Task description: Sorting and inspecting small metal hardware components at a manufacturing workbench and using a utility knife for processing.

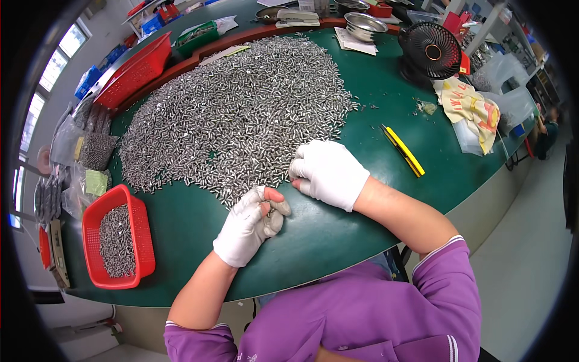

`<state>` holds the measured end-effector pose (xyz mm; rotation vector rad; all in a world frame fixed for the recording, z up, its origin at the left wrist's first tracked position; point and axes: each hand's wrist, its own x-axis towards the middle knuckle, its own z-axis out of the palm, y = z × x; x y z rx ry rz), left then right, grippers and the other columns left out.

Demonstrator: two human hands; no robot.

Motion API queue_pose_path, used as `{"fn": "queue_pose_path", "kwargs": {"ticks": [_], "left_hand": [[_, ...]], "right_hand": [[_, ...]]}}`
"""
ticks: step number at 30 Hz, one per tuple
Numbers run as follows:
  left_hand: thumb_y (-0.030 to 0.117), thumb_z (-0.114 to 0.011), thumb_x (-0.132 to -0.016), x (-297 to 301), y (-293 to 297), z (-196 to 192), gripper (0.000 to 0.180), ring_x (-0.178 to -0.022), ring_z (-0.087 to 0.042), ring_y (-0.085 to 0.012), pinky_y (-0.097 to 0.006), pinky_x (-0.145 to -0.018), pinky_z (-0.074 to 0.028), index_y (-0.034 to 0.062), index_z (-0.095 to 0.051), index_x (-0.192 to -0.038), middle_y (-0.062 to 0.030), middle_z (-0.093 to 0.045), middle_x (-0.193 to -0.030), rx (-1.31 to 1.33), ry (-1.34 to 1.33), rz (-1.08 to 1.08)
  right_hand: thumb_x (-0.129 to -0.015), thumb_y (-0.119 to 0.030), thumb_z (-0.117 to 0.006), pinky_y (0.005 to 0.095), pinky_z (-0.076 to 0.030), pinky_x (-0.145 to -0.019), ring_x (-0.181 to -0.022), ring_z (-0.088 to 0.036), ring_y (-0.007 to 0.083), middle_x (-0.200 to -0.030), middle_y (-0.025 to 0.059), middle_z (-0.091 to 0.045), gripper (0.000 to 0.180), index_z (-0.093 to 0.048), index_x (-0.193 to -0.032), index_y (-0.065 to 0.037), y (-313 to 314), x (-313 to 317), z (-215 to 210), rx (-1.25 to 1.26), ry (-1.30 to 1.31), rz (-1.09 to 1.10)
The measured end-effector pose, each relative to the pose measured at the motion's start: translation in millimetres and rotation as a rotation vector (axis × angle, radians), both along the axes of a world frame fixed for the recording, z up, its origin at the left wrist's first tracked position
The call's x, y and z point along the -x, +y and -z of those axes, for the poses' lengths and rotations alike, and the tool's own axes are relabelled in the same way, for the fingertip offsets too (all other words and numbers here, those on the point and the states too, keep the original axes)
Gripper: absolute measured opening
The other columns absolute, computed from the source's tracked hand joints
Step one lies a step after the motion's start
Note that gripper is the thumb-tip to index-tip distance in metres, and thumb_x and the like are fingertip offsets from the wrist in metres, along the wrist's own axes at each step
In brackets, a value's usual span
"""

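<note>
A wide heap of small silvery metal pins [241, 108] covers much of the green table [325, 235]. My left hand [250, 224], in a white glove with bare thumb and fingertip, is curled closed just below the heap's near edge. What lies inside its fingers is too small to make out. My right hand [330, 174], also white-gloved, rests at the heap's near right edge, palm down. Its fingers are bent and drawn together, and the glove hides whatever they may hold.
To the left stands a red plastic basket [145, 241] partly filled with pins. A yellow utility knife [403, 151] lies on the right, below a black fan [431, 51] and a printed cloth [470, 108]. Metal bowls [365, 25] and a larger red basket [136, 69] stand farther back.
</note>
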<state>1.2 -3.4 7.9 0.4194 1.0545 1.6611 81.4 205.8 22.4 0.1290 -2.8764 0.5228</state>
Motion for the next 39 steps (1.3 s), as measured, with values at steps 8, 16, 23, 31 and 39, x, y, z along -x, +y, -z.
{"fn": "queue_pose_path", "kwargs": {"ticks": [8, 16, 23, 31, 39], "left_hand": [[0.018, -0.063, -0.094, 0, 2, -4, 0.017, -0.065, -0.046, -0.0062, -0.019, -0.058, -0.037, 0.0067, -0.057, -0.104, -0.0034, -0.061, -0.088, 0.074, -0.051, -0.013], [0.016, -0.067, -0.091, -1, 2, -2, 0.02, -0.065, -0.047, -0.0059, -0.018, -0.057, -0.037, 0.0072, -0.058, -0.106, -0.0031, -0.062, -0.088, 0.104, -0.081, -0.024], [0.03, -0.058, -0.097, 2, 0, 1, 0.019, -0.065, -0.047, -0.0061, -0.019, -0.056, -0.035, 0.0102, -0.056, -0.099, -0.0032, -0.061, -0.085, 0.074, -0.039, -0.025], [0.036, -0.059, -0.095, 0, 2, -7, 0.025, -0.07, -0.05, -0.0071, -0.019, -0.061, -0.037, 0.0116, -0.056, -0.098, -0.0044, -0.062, -0.089, -0.02, -0.096, -0.038], [0.024, -0.059, -0.097, 3, 0, -8, 0.013, -0.05, -0.029, -0.0047, -0.021, -0.046, -0.023, 0.0115, -0.056, -0.098, 0.0034, -0.043, -0.067, 0.032, -0.017, -0.062]], "right_hand": [[-0.08, -0.02, -0.071, 0.0354, -0.049, -0.076, -0.087, -0.061, 0.0248, -0.088, 0.0078, -0.061, 0.015, -0.068, -0.088, -0.008, 1, -1, -11, 0.476, 0.001, -0.143], [-0.08, -0.02, -0.073, 0.0355, -0.05, -0.074, -0.083, -0.062, 0.0236, -0.086, 0.0064, -0.063, 0.015, -0.071, -0.089, -0.009, -8, -4, -8, 0.521, 0.056, -0.235], [-0.08, -0.016, -0.07, 0.0361, -0.05, -0.074, -0.083, -0.062, 0.025, -0.085, 0.0051, -0.064, 0.009, -0.071, -0.088, -0.012, 3, 1, -5, 0.243, 0.226, 0.001], [-0.077, -0.027, -0.069, 0.0408, -0.05, -0.072, -0.082, -0.06, 0.0277, -0.081, 0.0075, -0.061, 0.015, -0.07, -0.08, -0.012, -8, 0, 1, 0.073, 0.048, 0.08], [-0.078, -0.021, -0.068, 0.0415, -0.05, -0.071, -0.082, -0.06, 0.0289, -0.081, 0.0085, -0.06, 0.012, -0.067, -0.082, -0.01, -12, 4, 8, 0.038, 0.067, -0.008]]}}
